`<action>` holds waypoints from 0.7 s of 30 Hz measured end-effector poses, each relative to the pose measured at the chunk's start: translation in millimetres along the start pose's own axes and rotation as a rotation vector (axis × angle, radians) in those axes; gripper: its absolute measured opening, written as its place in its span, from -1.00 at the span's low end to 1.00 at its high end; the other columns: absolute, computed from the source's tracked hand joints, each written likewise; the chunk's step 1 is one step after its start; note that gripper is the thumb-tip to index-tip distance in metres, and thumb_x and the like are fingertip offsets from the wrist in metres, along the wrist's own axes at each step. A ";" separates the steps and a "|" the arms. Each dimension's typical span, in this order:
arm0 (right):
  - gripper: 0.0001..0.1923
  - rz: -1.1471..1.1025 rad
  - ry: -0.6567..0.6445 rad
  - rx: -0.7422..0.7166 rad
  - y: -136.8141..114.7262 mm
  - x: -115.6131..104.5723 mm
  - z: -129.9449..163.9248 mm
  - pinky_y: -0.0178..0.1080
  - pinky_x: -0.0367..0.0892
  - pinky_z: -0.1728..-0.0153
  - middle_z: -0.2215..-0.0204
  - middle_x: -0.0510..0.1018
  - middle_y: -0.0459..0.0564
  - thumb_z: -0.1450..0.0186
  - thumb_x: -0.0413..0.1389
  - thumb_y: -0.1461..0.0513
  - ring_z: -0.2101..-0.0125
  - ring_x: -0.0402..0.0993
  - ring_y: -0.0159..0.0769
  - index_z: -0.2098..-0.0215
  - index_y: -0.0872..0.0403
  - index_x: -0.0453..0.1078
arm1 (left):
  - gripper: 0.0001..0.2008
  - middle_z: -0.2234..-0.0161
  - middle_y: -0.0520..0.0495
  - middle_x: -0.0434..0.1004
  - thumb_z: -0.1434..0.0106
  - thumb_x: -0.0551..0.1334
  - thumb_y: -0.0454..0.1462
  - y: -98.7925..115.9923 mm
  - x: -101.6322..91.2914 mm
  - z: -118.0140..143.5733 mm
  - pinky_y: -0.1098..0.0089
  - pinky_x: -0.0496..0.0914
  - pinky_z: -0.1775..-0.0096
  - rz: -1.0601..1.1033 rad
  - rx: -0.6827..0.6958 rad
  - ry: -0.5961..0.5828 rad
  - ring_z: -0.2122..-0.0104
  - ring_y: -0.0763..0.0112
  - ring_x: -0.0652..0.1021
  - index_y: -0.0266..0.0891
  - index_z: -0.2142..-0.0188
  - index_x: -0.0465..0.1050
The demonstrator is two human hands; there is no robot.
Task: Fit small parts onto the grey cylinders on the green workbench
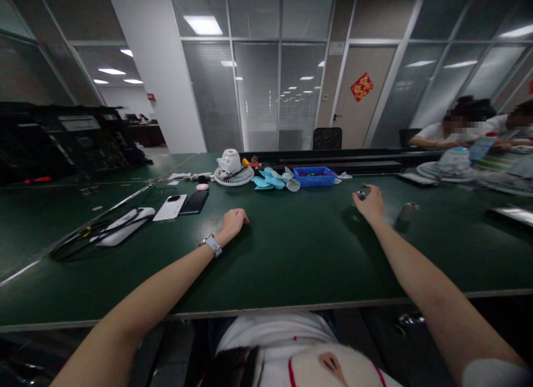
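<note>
My left hand [234, 225] rests on the green table [287, 254] with its fingers curled inward; no object shows in it, though the palm is turned away. A watch [211, 245] is on that wrist. Farther right, my right hand [372, 204] pinches a small shiny metal part [361, 195] between thumb and fingers, just above the tabletop. Its exact kind is too small to make out. Beside this hand, to the right, a small grey cylindrical spool-like piece [409, 210] stands on the table.
Along the back are a white fan body with grille [233, 170], light-blue fan blades [270, 179] and a blue bin [315, 176] with small parts. Phones [170, 207] and a black cable [79, 242] lie at left. Co-workers [453, 126] sit at the far right.
</note>
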State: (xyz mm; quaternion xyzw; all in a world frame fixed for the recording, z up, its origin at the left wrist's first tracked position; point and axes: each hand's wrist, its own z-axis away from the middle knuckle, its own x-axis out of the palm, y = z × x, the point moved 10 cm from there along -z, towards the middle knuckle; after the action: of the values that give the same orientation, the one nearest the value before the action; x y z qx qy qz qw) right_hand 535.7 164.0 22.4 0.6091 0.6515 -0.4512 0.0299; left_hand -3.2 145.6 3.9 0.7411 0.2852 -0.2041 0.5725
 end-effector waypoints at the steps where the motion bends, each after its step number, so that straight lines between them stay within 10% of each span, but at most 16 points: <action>1: -0.31 -0.012 -0.030 0.048 6.3 4.6 -0.2 -0.08 0.33 0.08 0.01 0.47 0.20 -0.16 0.22 0.01 0.07 0.44 -0.05 -0.18 0.11 0.23 | -0.67 0.53 -0.11 0.57 -0.09 -0.03 -0.23 -0.3 -0.1 0.0 0.37 0.34 0.33 -0.036 -0.011 0.000 0.41 0.26 0.54 -0.19 0.66 0.42; 12: -0.58 -0.068 -0.149 0.389 28.0 17.8 3.0 0.00 0.38 0.03 0.15 0.60 0.17 -0.02 0.36 0.04 0.09 0.53 0.03 0.23 0.08 0.50 | -0.67 0.58 -0.06 0.52 -0.12 -0.01 -0.27 -5.3 0.8 -0.6 0.39 0.30 0.34 -0.098 -0.050 0.008 0.46 0.30 0.51 -0.19 0.68 0.38; 16: -0.58 -0.336 -0.275 0.256 -49.1 45.1 34.2 -0.05 0.42 0.05 0.21 0.63 0.07 0.01 0.38 0.12 0.14 0.57 -0.09 0.20 0.06 0.48 | -0.68 0.48 -0.04 0.58 -0.17 0.01 -0.24 16.2 0.1 6.2 0.38 0.34 0.27 0.049 0.116 0.011 0.37 0.29 0.52 -0.20 0.60 0.43; 21: -0.53 -0.891 -0.749 -0.046 -197.4 72.9 145.3 -0.07 0.46 0.07 0.23 0.64 0.08 0.06 0.41 0.21 0.21 0.60 -0.18 0.19 0.09 0.44 | -0.70 0.07 -0.07 0.59 -0.28 0.14 -0.11 67.6 -3.9 37.2 0.31 0.38 0.05 0.100 0.372 0.036 0.03 0.24 0.47 -0.13 0.12 0.55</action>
State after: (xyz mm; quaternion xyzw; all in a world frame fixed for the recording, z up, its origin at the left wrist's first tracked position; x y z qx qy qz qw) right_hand 280.8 158.6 2.5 0.0744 0.7997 -0.5906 0.0790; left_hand 39.1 96.7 46.1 0.8510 0.2154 -0.2111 0.4300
